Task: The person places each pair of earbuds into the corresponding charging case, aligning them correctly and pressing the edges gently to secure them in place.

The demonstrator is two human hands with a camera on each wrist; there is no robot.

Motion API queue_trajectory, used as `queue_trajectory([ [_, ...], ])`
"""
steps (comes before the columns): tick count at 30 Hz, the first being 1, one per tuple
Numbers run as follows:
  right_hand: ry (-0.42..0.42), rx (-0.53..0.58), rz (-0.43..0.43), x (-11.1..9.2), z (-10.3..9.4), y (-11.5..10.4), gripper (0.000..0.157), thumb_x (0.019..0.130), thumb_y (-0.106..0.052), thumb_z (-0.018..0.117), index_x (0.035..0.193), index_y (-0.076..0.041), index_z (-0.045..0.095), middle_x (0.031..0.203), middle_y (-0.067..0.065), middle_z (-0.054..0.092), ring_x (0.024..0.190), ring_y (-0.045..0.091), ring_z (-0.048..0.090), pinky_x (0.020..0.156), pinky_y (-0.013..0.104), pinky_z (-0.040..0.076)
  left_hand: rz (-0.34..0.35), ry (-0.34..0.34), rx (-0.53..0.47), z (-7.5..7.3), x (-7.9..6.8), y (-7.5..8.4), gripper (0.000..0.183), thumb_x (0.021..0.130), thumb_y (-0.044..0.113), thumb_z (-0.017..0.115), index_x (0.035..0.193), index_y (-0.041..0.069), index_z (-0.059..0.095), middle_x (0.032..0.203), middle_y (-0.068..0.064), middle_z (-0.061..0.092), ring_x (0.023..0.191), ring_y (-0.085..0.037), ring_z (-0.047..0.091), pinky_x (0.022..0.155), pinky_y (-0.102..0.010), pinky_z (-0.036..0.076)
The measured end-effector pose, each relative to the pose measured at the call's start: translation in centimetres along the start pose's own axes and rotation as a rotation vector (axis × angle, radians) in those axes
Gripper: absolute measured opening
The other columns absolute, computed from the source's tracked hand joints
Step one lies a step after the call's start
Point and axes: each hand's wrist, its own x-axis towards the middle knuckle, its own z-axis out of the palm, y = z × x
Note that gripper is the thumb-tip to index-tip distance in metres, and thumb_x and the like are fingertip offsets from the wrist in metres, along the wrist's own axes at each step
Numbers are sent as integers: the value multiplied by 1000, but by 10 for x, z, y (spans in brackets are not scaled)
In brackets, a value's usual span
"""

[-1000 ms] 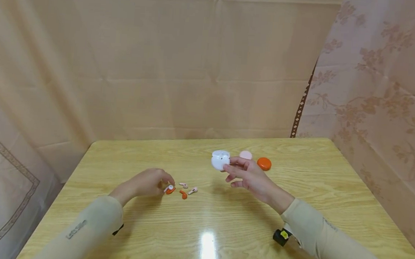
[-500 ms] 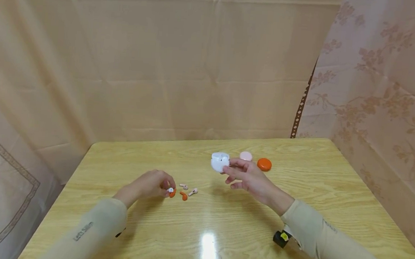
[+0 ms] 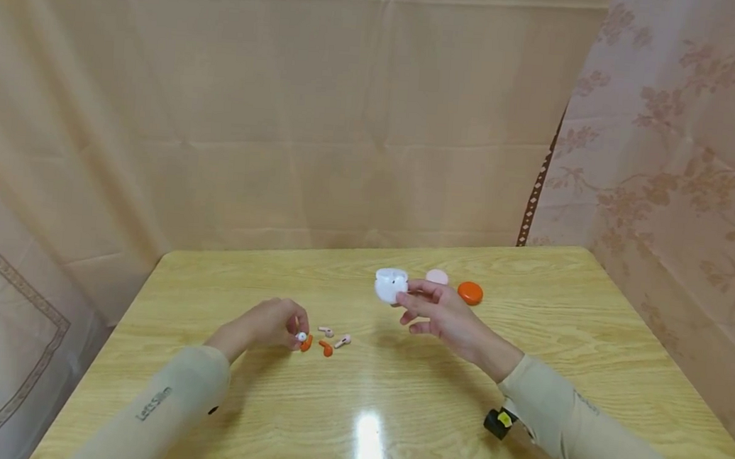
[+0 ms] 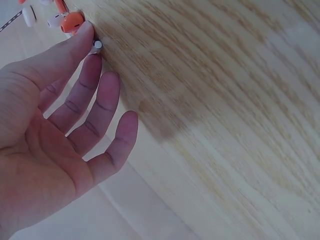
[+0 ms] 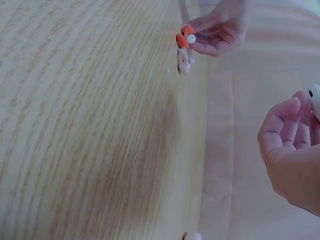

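My left hand [image 3: 271,324] pinches a white earbud [image 3: 301,336] between thumb and fingertips at the table's middle left. In the left wrist view the end of the earbud's stem [image 4: 97,45] shows past the thumb. One orange earbud [image 3: 306,343] lies right beside those fingers; whether they touch it I cannot tell. Another orange earbud [image 3: 326,349] and two pale pink earbuds [image 3: 342,341] lie just to the right. Above the table my right hand [image 3: 444,317] holds a white earbud case [image 3: 391,286] by its side, lid raised. Only the case's edge [image 5: 315,100] shows in the right wrist view.
Behind my right hand, a round pink case [image 3: 437,276] and a round orange case [image 3: 470,293] rest on the wooden table [image 3: 303,424]. Curtains [image 3: 273,109] hang close along the table's back and sides.
My left fingers have closed on the white earbud and shifted it slightly off the orange one beside it. The right hand and white case have stayed nearly still.
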Motion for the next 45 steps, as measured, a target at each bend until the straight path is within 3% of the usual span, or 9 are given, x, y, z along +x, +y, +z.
queue_trajectory([
  [8, -15, 6, 3, -2, 2, 3, 43, 99, -24, 69, 133, -1, 57, 113, 12, 66, 86, 20, 64, 76, 31, 57, -28, -4, -5, 5, -1, 3, 22, 79, 1, 85, 83, 15, 68, 77, 2, 61, 75, -18, 55, 74, -38, 44],
  [18, -19, 14, -29, -1, -1, 0, 40, 102, -22, 64, 134, 0, 55, 118, 15, 64, 88, 20, 62, 75, 28, 56, -58, -13, -91, 3, 0, 1, 23, 78, 0, 85, 85, 12, 67, 76, 0, 59, 74, -17, 53, 72, -35, 43],
  [33, -28, 22, -34, 2, -1, 1, 38, 101, -23, 66, 132, -1, 56, 118, 15, 66, 87, 19, 64, 76, 30, 57, -41, -40, -131, -2, 2, -10, 20, 81, 1, 84, 89, 9, 67, 75, 0, 58, 71, -15, 52, 67, -33, 44],
  [45, -30, 11, -36, 3, -3, -3, 42, 101, -23, 66, 135, 0, 55, 116, 15, 64, 87, 19, 63, 77, 30, 57, 7, -36, -86, -6, 3, -14, 16, 85, 8, 82, 91, 11, 68, 77, 1, 59, 72, -15, 52, 68, -33, 44],
])
